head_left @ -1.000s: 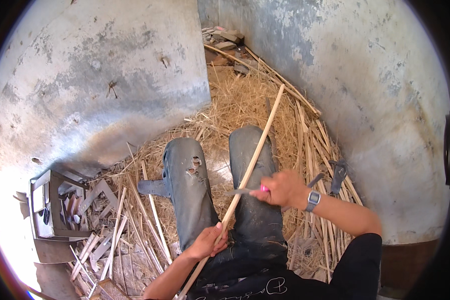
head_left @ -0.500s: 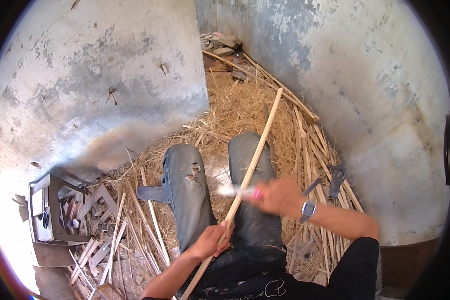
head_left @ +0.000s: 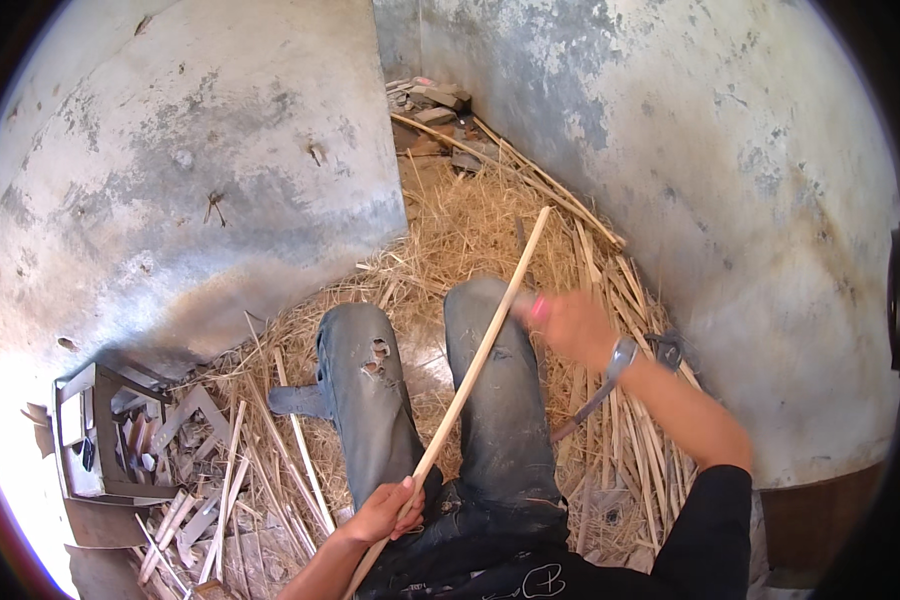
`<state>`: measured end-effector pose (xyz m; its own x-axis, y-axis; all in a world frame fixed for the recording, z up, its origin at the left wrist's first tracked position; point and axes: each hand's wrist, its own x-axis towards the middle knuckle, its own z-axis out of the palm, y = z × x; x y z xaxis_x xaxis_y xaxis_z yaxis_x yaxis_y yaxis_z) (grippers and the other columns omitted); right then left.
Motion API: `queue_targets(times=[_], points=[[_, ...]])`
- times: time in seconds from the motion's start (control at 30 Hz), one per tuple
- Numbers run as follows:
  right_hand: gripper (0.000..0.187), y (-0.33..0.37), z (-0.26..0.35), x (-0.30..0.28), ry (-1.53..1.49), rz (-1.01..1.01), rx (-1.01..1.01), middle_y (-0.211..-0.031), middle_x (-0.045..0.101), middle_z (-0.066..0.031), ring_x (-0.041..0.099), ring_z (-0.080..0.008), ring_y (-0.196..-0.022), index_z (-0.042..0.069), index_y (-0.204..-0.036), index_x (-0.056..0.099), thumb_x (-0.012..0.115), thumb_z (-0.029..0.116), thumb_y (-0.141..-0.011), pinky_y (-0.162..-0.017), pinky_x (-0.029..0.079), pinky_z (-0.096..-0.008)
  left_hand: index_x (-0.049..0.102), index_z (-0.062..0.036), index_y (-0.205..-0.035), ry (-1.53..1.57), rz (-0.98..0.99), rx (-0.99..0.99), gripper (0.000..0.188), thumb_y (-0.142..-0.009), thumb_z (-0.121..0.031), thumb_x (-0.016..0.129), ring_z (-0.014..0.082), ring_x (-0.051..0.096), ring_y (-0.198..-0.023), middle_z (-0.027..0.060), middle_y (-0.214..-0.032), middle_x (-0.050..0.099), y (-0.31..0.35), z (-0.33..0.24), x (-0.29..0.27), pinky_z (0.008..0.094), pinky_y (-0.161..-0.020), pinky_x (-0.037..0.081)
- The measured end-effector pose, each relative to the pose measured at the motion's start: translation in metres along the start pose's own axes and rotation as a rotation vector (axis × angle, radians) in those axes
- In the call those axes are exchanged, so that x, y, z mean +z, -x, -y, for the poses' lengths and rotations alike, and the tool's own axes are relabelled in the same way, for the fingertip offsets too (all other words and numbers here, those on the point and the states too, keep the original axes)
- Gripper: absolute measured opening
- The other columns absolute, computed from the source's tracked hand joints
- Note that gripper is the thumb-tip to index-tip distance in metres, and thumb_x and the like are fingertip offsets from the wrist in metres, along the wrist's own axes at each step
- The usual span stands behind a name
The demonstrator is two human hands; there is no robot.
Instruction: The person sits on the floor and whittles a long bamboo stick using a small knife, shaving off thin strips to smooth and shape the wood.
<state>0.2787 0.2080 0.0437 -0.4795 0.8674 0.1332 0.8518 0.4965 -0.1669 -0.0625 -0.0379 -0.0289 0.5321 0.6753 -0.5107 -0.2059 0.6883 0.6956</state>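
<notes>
A long pale wooden strip (head_left: 483,350) slants across my lap, from near my body up past my right knee. My left hand (head_left: 385,510) is closed around its lower part. My right hand (head_left: 573,325) is closed on a knife (head_left: 538,307) with a pink part by the grip. The knife meets or passes close to the strip's upper part. Motion blurs its blade, which the strip partly hides, so I cannot tell whether it touches the wood. My knees in worn jeans (head_left: 365,390) lie under the strip.
Straw-like shavings (head_left: 460,220) cover the floor. Long wooden strips (head_left: 635,440) lie along the right wall, others at the left. A broken wooden frame (head_left: 100,430) stands among scraps at the left. A dark curved strip (head_left: 583,412) lies below my right forearm. Worn walls (head_left: 270,130) enclose the corner.
My right hand has moved up and away from me along the strip with the knife. My left hand has shifted slightly left and down, still holding the strip. The view has shifted a little.
</notes>
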Motion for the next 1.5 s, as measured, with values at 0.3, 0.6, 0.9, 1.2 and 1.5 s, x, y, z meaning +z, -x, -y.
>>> queue_targets(times=[0.3,0.6,0.9,1.2,1.5], points=[[0.064,0.034,0.049,0.031,0.013,-0.027,-0.175,-0.054,0.062,-0.0111,0.059,-0.0327,-0.044,0.015,-0.079,0.074,0.046,0.070,-0.099,-0.043,0.046,-0.0453,0.046,-0.0075,-0.087,0.224,0.070,-0.046,0.052,-0.113,-0.050,0.033,0.0101,0.029,-0.040,-0.0002,-0.053,0.035,0.008,0.006,0.004,0.0246,-0.041,0.028],[0.057,0.032,0.051,0.027,0.035,0.085,-0.120,-0.059,0.062,-0.0135,0.063,-0.0324,-0.053,0.015,-0.082,0.072,0.046,0.063,-0.102,-0.048,0.047,-0.0456,0.051,-0.0060,-0.090,-0.041,-0.056,-0.011,0.053,-0.114,-0.049,0.032,0.0120,0.036,-0.041,0.0008,-0.055,0.041,0.003,0.014,-0.004,0.0255,-0.046,0.036],[0.065,-0.024,-0.151,-0.028,-0.036,-0.343,0.546,-0.060,0.058,-0.0182,0.053,-0.0328,-0.051,0.000,-0.071,0.068,0.050,0.052,-0.106,-0.056,0.043,-0.0468,0.054,-0.0066,-0.088,-0.294,-0.109,0.007,0.051,-0.114,-0.046,0.034,0.0107,0.044,-0.047,0.0013,-0.059,0.049,0.018,0.031,-0.033,0.0250,-0.045,0.039],[0.030,-0.007,-0.059,-0.011,-0.377,-0.431,0.257,-0.065,0.056,-0.0148,0.044,-0.0179,-0.055,0.005,-0.117,0.076,0.062,0.029,-0.105,-0.055,0.041,-0.0336,0.051,-0.0027,-0.137,-0.350,-0.255,0.077,0.042,-0.103,-0.021,0.068,0.0063,0.057,-0.058,0.0044,-0.073,0.064,0.029,0.002,-0.020,0.0212,-0.051,0.045],[0.034,-0.020,-0.070,0.020,-0.425,-0.447,0.255,-0.067,0.059,-0.0166,0.043,-0.0168,-0.053,0.018,-0.135,0.069,0.062,0.017,-0.102,-0.054,0.040,-0.0325,0.048,-0.0012,-0.147,-0.576,-0.312,0.074,0.045,-0.107,-0.019,0.059,0.0093,0.063,-0.062,0.0048,-0.076,0.068,0.073,-0.007,-0.042,0.0257,-0.057,0.051]])
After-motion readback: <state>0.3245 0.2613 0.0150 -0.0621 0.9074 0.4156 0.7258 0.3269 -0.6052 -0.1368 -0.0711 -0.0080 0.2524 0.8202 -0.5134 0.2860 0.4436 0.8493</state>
